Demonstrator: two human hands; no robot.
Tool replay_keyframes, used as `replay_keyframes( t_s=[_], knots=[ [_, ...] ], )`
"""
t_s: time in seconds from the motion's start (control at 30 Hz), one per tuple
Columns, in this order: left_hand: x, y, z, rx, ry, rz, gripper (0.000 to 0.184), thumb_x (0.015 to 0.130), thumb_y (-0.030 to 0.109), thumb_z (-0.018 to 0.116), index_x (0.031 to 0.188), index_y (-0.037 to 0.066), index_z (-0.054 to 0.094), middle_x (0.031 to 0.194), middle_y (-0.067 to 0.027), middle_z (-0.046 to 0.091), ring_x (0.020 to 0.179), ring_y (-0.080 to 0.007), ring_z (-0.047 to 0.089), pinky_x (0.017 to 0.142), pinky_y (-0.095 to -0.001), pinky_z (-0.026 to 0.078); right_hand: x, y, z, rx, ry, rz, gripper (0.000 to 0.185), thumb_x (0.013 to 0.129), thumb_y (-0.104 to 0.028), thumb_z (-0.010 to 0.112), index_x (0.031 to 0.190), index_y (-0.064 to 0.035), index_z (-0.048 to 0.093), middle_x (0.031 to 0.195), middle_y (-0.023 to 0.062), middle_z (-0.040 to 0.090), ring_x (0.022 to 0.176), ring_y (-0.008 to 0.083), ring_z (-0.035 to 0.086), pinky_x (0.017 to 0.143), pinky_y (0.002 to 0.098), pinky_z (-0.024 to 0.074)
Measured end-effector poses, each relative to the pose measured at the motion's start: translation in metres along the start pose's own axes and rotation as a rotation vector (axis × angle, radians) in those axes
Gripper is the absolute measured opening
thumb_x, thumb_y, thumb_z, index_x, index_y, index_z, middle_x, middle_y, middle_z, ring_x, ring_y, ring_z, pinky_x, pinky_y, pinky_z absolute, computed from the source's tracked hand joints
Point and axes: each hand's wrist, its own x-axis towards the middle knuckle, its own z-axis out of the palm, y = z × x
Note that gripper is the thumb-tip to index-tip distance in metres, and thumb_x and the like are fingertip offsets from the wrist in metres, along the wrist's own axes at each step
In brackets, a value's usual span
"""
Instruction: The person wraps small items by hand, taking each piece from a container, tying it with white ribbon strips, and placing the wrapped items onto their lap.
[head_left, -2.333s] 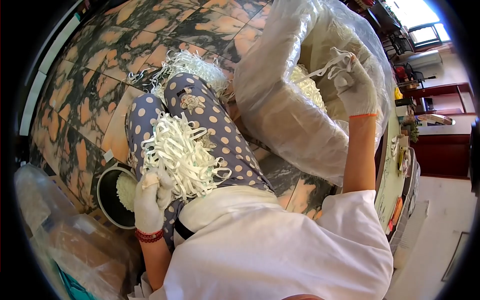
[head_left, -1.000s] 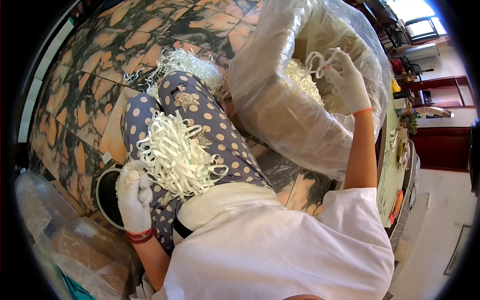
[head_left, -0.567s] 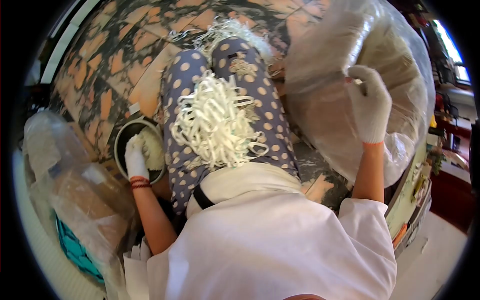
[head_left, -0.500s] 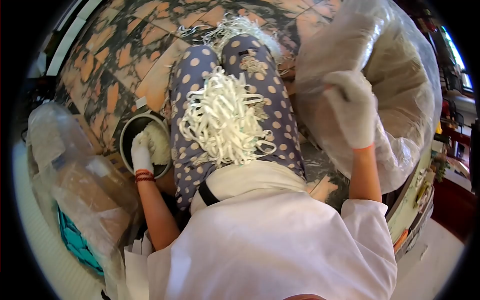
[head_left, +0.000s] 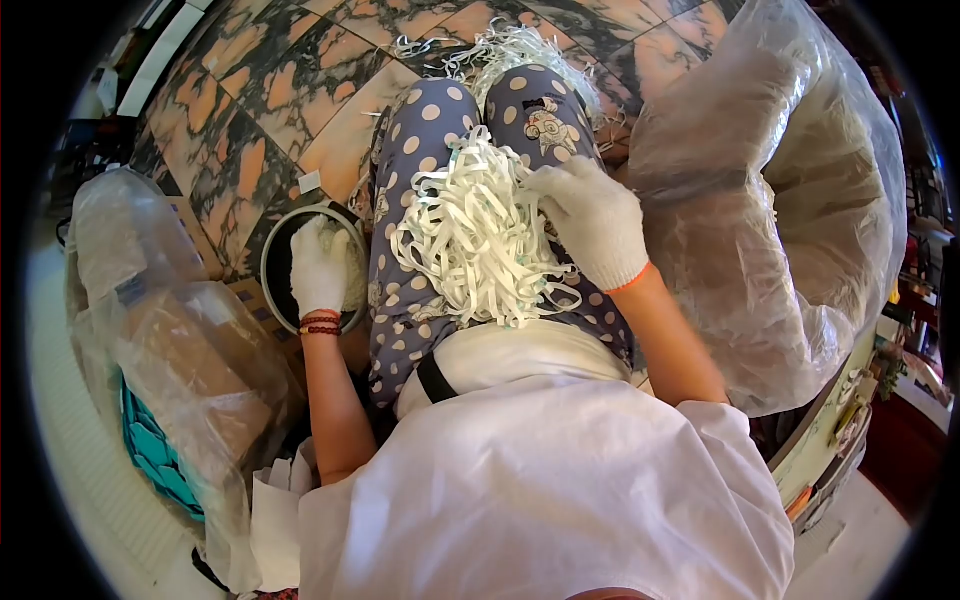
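Observation:
A tangled heap of narrow white strips (head_left: 480,235), like elastic or ribbon, lies on the lap across polka-dot trousers (head_left: 432,110). At its right edge, my right hand (head_left: 592,222), in a white knit glove, has its fingers bent together on a strip. My left hand (head_left: 320,268), gloved the same way, is down inside a round metal pot (head_left: 268,275) beside the left thigh. Its fingers are curled, and what they hold is hidden. Loose white material (head_left: 354,275) shows in the pot next to that hand.
More white strips (head_left: 525,60) lie on the patterned tile floor (head_left: 350,110) beyond the knees. On the right stands a large open clear plastic bag (head_left: 700,190). On the left, plastic covers cardboard boxes (head_left: 190,370), with teal pieces (head_left: 155,450) beside them.
My right hand has moved left from in front of the plastic bag to the strips on the lap. My left hand stays in the pot, its fingers more curled. The view has shifted slightly.

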Motion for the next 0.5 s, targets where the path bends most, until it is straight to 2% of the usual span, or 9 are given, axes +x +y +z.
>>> replay_keyframes(
  t_s=[0.07,0.1,0.2,0.23,0.27,0.33,0.4,0.47,0.5],
  knots=[
    [0.001,0.013,-0.008,-0.029,0.074,0.104,0.040,0.096,0.027,0.064,0.130,0.006,0.060,0.131,-0.0158,0.059,0.117,-0.0355,0.060,0.100,-0.0417,0.048,-0.003,-0.005,-0.007,0.151,0.114,0.043,0.023,0.084,-0.007,0.069,0.104,-0.0159,0.075,0.093,0.0092,0.066,0.085,0.0302,0.066,0.071,0.0386,0.0539],
    [0.002,0.024,-0.014,-0.112,0.091,0.143,0.036,0.095,0.023,0.065,0.127,0.006,0.062,0.127,-0.0141,0.062,0.115,-0.0321,0.062,0.099,-0.0405,0.048,-0.006,-0.009,-0.012,0.229,0.170,0.066,0.019,0.085,-0.008,0.068,0.101,-0.0160,0.076,0.091,0.0085,0.066,0.084,0.0303,0.066,0.071,0.0386,0.0534],
    [-0.007,0.083,-0.044,-0.438,0.013,0.150,0.035,0.094,0.021,0.067,0.125,0.005,0.063,0.125,-0.0129,0.064,0.115,-0.0276,0.063,0.100,-0.0375,0.048,-0.011,-0.021,-0.038,0.286,0.147,0.108,0.016,0.084,-0.007,0.069,0.097,-0.0121,0.076,0.085,0.0091,0.066,0.081,0.0280,0.066,0.069,0.0356,0.0521],
    [-0.012,0.104,-0.053,-0.508,-0.033,0.227,0.038,0.092,0.020,0.070,0.126,0.005,0.062,0.126,-0.0124,0.064,0.115,-0.0258,0.063,0.101,-0.0365,0.049,-0.012,-0.021,-0.040,0.355,0.237,0.041,0.016,0.082,-0.003,0.070,0.096,-0.0097,0.076,0.085,0.0081,0.064,0.078,0.0250,0.064,0.068,0.0329,0.0508],
    [-0.017,0.124,-0.061,-0.578,-0.077,0.304,0.042,0.089,0.019,0.072,0.127,0.004,0.062,0.127,-0.0119,0.064,0.116,-0.0241,0.063,0.101,-0.0355,0.049,-0.014,-0.024,-0.046,0.402,0.233,0.049,0.016,0.081,-0.002,0.071,0.095,-0.0095,0.076,0.085,0.0079,0.063,0.078,0.0243,0.063,0.068,0.0320,0.0504],
    [-0.027,0.164,-0.083,-0.644,-0.302,0.584,0.054,0.088,0.016,0.074,0.137,0.001,0.056,0.137,-0.0129,0.060,0.129,-0.0233,0.057,0.110,-0.0345,0.043,-0.018,-0.036,-0.067,0.496,0.221,0.063,0.017,0.079,-0.001,0.073,0.094,-0.0090,0.076,0.086,0.0074,0.062,0.076,0.0228,0.062,0.068,0.0303,0.0498],
    [-0.037,0.192,-0.079,-0.760,-0.423,0.755,0.071,0.083,0.016,0.079,0.146,0.002,0.048,0.137,-0.0127,0.059,0.128,-0.0226,0.056,0.109,-0.0351,0.044,-0.020,-0.043,-0.081,0.438,0.171,0.005,0.014,0.076,-0.005,0.076,0.089,-0.0103,0.076,0.090,0.0050,0.063,0.086,0.0222,0.061,0.078,0.0326,0.0491],
    [-0.046,0.216,-0.076,-0.781,-0.508,0.782,0.071,0.086,0.015,0.077,0.148,0.001,0.044,0.138,-0.0129,0.058,0.126,-0.0215,0.058,0.107,-0.0340,0.045,-0.019,-0.051,-0.088,0.371,0.195,-0.104,0.013,0.074,-0.007,0.078,0.086,-0.0102,0.075,0.094,0.0049,0.064,0.094,0.0220,0.061,0.084,0.0342,0.0481],
    [-0.048,0.223,-0.075,-0.791,-0.551,0.797,0.072,0.088,0.014,0.076,0.149,0.001,0.042,0.139,-0.0130,0.058,0.125,-0.0209,0.058,0.106,-0.0334,0.046,-0.023,-0.053,-0.092,0.255,0.213,-0.082,0.016,0.073,-0.008,0.079,0.088,-0.0120,0.078,0.104,0.0057,0.066,0.103,0.0234,0.059,0.092,0.0374,0.0460]
  ],
)
